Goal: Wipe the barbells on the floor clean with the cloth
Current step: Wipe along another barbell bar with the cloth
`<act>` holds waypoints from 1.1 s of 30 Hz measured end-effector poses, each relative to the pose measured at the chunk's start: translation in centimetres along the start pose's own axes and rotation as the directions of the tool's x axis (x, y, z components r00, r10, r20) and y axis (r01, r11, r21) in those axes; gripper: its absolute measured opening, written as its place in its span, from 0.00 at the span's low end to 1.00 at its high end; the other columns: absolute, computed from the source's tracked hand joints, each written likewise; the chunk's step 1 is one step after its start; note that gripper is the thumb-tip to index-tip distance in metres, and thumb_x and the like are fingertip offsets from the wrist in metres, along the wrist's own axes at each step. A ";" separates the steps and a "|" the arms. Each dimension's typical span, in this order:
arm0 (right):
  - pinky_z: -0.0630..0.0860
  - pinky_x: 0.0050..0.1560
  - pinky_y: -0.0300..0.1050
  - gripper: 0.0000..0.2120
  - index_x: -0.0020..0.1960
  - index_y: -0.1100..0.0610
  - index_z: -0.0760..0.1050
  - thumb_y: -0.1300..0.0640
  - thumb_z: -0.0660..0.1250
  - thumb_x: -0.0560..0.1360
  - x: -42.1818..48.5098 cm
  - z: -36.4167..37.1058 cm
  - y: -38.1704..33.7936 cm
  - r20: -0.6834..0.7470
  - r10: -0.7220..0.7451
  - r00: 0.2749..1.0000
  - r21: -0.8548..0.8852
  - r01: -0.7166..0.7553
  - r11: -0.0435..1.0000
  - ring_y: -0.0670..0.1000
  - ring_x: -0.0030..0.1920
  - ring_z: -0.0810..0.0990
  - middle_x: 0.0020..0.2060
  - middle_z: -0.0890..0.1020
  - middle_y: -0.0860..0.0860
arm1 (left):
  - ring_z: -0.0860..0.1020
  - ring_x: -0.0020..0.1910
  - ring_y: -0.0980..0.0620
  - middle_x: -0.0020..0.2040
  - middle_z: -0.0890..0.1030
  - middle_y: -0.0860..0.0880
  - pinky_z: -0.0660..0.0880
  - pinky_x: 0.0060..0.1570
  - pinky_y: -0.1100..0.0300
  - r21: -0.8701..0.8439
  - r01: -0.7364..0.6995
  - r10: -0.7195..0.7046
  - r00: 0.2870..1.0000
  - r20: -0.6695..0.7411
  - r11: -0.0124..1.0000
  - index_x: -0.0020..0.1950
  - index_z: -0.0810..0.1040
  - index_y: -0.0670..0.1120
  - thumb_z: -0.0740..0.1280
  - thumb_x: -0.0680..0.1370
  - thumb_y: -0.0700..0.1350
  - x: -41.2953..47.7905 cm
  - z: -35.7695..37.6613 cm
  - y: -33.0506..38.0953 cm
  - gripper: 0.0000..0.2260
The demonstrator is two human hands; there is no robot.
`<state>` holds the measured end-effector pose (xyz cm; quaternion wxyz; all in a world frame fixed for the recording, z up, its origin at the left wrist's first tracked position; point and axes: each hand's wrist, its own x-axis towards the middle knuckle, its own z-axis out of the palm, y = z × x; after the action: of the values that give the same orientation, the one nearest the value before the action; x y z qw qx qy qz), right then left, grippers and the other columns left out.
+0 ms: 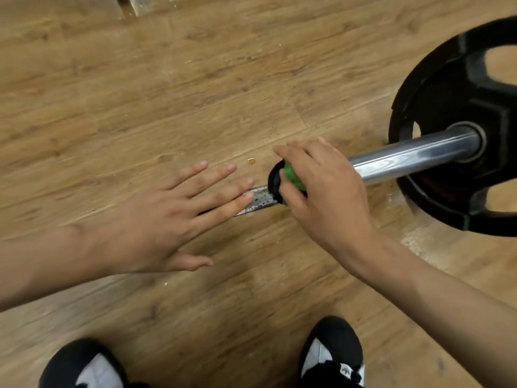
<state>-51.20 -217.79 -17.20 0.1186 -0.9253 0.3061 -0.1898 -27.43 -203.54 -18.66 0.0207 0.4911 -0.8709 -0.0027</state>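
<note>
Bending over a wood-plank floor, a person curls the right hand round a bunched green cloth at the black collar of a chrome steel barbell, fingers closed on the fabric. The left hand lies flat, fingers spread, on the knurled grey shaft. Wiping well likely means wrapping the cloth fully round the bar and drawing it along, the flat hand checking any roll. Only a green strip shows, tucked under the palm, between the shaft and the sleeve leading to the black weight plate.
</note>
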 end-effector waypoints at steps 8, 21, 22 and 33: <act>0.73 0.70 0.60 0.16 0.65 0.63 0.80 0.59 0.65 0.80 0.8 1.0 1.0 -0.099 -0.090 0.991 -0.021 0.088 0.996 0.62 0.68 0.78 0.62 0.81 0.61 | 0.52 0.85 0.41 0.85 0.55 0.43 0.53 0.81 0.40 0.074 0.111 -0.112 0.994 0.016 0.991 0.86 0.51 0.41 0.56 0.81 0.70 1.1 -1.0 -1.6 0.44; 0.77 0.63 0.56 0.17 0.63 0.59 0.81 0.55 0.63 0.79 7.6 2.5 0.7 -0.092 0.059 0.994 0.016 -0.057 0.998 0.61 0.64 0.80 0.58 0.83 0.57 | 0.54 0.84 0.43 0.84 0.58 0.39 0.53 0.82 0.42 0.119 0.265 -0.268 0.963 0.012 0.957 0.84 0.53 0.36 0.52 0.79 0.76 3.5 -0.8 -4.7 0.50; 0.78 0.55 0.55 0.17 0.61 0.57 0.82 0.52 0.62 0.78 8.9 2.5 0.6 -0.075 0.099 0.992 0.009 -0.099 0.995 0.61 0.57 0.81 0.53 0.83 0.56 | 0.54 0.84 0.43 0.84 0.59 0.40 0.52 0.82 0.42 0.128 0.272 -0.275 0.961 0.006 0.954 0.84 0.53 0.36 0.52 0.79 0.75 3.6 -0.8 -5.1 0.50; 0.68 0.74 0.58 0.16 0.66 0.60 0.79 0.59 0.66 0.80 13.0 5.6 2.5 -0.289 -0.022 0.957 0.003 0.023 1.000 0.58 0.64 0.80 0.58 0.83 0.57 | 0.47 0.85 0.47 0.86 0.50 0.45 0.48 0.82 0.41 0.073 0.244 -0.247 0.968 0.040 0.967 0.87 0.44 0.48 0.50 0.81 0.73 4.6 -1.0 -11.3 0.43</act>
<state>-40.49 -227.11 -19.48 0.0733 -0.8907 0.3090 -0.3254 -20.09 -213.32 -17.75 -0.0175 0.5953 -0.8032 0.0123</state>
